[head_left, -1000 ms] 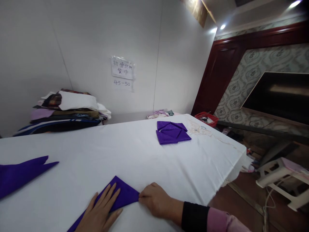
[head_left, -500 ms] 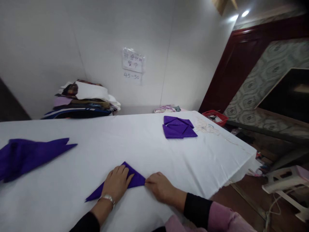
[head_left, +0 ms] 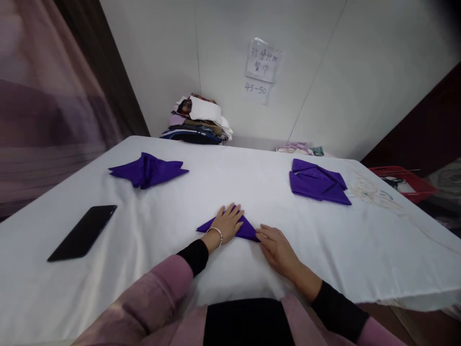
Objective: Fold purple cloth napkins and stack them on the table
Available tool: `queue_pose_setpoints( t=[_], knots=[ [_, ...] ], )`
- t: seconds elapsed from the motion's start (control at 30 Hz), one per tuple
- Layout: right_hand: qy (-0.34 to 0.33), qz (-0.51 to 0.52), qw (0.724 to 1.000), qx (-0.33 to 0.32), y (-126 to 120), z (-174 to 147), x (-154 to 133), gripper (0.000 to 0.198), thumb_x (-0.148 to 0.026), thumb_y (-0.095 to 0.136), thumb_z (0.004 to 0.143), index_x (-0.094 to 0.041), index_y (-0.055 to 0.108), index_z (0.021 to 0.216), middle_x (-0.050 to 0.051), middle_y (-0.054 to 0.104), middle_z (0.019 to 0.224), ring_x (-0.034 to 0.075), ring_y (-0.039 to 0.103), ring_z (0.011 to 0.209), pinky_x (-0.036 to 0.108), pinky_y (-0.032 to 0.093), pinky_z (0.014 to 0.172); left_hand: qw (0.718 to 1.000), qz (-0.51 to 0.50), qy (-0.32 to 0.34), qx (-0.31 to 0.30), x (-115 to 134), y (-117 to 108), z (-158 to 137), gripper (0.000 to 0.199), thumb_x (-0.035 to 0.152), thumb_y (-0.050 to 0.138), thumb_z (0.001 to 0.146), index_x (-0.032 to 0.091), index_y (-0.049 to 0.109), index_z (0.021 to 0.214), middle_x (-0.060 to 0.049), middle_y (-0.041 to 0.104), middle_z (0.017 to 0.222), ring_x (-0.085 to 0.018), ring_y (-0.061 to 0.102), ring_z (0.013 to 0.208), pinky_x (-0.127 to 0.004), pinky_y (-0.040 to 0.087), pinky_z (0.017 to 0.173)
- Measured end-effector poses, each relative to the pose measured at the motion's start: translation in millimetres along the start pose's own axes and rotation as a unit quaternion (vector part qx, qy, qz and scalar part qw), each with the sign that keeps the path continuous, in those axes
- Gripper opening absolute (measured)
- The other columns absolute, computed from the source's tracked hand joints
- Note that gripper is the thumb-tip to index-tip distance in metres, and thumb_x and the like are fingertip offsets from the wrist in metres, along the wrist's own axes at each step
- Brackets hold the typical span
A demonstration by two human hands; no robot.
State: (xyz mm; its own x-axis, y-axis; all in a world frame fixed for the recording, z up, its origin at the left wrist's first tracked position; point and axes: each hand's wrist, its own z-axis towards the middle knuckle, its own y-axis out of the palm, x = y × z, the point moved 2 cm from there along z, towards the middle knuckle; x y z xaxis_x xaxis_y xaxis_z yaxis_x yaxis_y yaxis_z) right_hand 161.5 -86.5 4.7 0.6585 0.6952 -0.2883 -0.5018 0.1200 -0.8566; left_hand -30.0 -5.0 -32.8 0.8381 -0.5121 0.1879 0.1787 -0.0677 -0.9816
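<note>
A purple cloth napkin (head_left: 248, 230), folded into a flat triangle, lies on the white tablecloth (head_left: 230, 281) in front of me. My left hand (head_left: 227, 224) rests flat over its middle, fingers spread, hiding part of the cloth. At the napkin's right corner, my right hand (head_left: 276, 247) has that tip between thumb and fingers. Another purple napkin, folded with pointed ends (head_left: 153, 170), sits farther back on the left. A flat-folded purple napkin (head_left: 317, 182) lies at the back right.
To the left a black phone-like slab (head_left: 82, 234) lies on the table. Behind the table's far edge are a pile of folded fabrics (head_left: 201, 120) and a pinkish cloth (head_left: 295, 148). A red basket (head_left: 414, 185) stands beyond the right corner. A paper sign (head_left: 262, 61) hangs on the wall.
My view has swung left, bringing the black slab and the whole left napkin into sight. Both hands stay on the triangular napkin; the left hand's fingers look more spread.
</note>
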Motion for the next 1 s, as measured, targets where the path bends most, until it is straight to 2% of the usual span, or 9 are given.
queue_pose_setpoints(
  t=[0.07,0.13,0.23,0.3,0.43,0.6,0.73,0.87,1.0],
  knots=[
    [-0.010,0.007,1.000,0.016,-3,22,-12,0.037,-0.021,0.041,0.090,-0.018,0.048,0.126,0.012,0.050,0.129,0.024,0.037,0.127,0.047,0.036,0.099,1.000,0.006,0.005,-0.005,0,0,-1,0.046,0.034,0.029,0.092,0.023,0.034,0.136,-0.006,0.029,0.148,-0.027,0.016,0.137,-0.051,0.016,0.107],
    [-0.011,0.012,1.000,0.006,4,46,-22,0.044,-0.027,0.042,0.091,-0.017,0.039,0.134,0.013,0.038,0.140,0.025,0.025,0.133,0.049,0.030,0.104,0.999,0.019,0.022,-0.018,0,2,-2,0.049,0.034,0.035,0.090,0.025,0.033,0.137,-0.006,0.026,0.149,-0.030,0.012,0.137,-0.054,0.014,0.106],
    [0.027,0.010,0.999,-0.038,32,76,-26,0.056,-0.037,0.041,0.091,-0.014,0.028,0.140,0.014,0.021,0.148,0.026,0.011,0.138,0.051,0.020,0.108,0.998,0.038,0.047,-0.031,1,3,-3,0.057,0.037,0.043,0.085,0.028,0.028,0.139,-0.006,0.023,0.150,-0.032,0.010,0.137,-0.057,0.011,0.106],
    [0.073,0.011,0.995,-0.068,53,85,-22,0.061,-0.042,0.039,0.090,-0.014,0.022,0.142,0.014,0.017,0.149,0.026,0.008,0.138,0.051,0.017,0.108,0.997,0.044,0.047,-0.032,1,3,-3,0.060,0.040,0.042,0.085,0.027,0.024,0.141,-0.007,0.022,0.150,-0.030,0.012,0.137,-0.055,0.010,0.107],
    [0.118,0.018,0.987,-0.108,77,80,-12,0.064,-0.045,0.033,0.091,-0.019,0.010,0.145,0.009,0.014,0.151,0.023,0.005,0.139,0.049,0.013,0.109,0.998,0.044,0.037,-0.032,2,4,-4,0.061,0.040,0.037,0.086,0.024,0.019,0.142,-0.008,0.021,0.150,-0.027,0.013,0.137,-0.053,0.010,0.108],
    [0.121,-0.011,0.985,-0.123,78,60,-5,0.071,-0.050,0.032,0.090,-0.020,0.000,0.145,0.007,0.004,0.152,0.022,0.002,0.139,0.048,0.013,0.109,0.999,0.026,0.022,-0.026,0,4,-5,0.059,0.040,0.030,0.089,0.019,0.019,0.143,-0.009,0.020,0.150,-0.026,0.008,0.138,-0.049,0.014,0.108],
    [0.119,-0.042,0.983,-0.133,79,50,-5,0.074,-0.052,0.033,0.089,-0.018,-0.001,0.145,0.008,0.004,0.151,0.023,0.004,0.139,0.048,0.013,0.109,1.000,0.009,0.003,-0.020,0,0,-4,0.056,0.037,0.019,0.092,0.013,0.021,0.142,-0.011,0.020,0.150,-0.023,0.013,0.138,-0.044,0.015,0.109],
    [0.111,-0.061,0.983,-0.136,81,48,-6,0.076,-0.054,0.032,0.089,-0.016,-0.001,0.145,0.009,0.005,0.151,0.024,0.006,0.138,0.049,0.014,0.108,1.000,0.011,0.006,-0.027,1,-3,-5,0.055,0.036,0.020,0.092,0.010,0.027,0.139,-0.012,0.020,0.150,-0.023,0.013,0.138,-0.042,0.015,0.110],
    [0.106,-0.076,0.983,-0.132,84,47,-5,0.077,-0.057,0.030,0.088,-0.011,0.006,0.145,0.013,0.012,0.150,0.026,0.009,0.138,0.049,0.015,0.108,1.000,0.008,-0.011,-0.010,-7,-2,-10,0.057,0.041,0.021,0.092,0.012,0.025,0.140,-0.011,0.022,0.150,-0.023,0.012,0.138,-0.046,0.011,0.110]
  ],
)
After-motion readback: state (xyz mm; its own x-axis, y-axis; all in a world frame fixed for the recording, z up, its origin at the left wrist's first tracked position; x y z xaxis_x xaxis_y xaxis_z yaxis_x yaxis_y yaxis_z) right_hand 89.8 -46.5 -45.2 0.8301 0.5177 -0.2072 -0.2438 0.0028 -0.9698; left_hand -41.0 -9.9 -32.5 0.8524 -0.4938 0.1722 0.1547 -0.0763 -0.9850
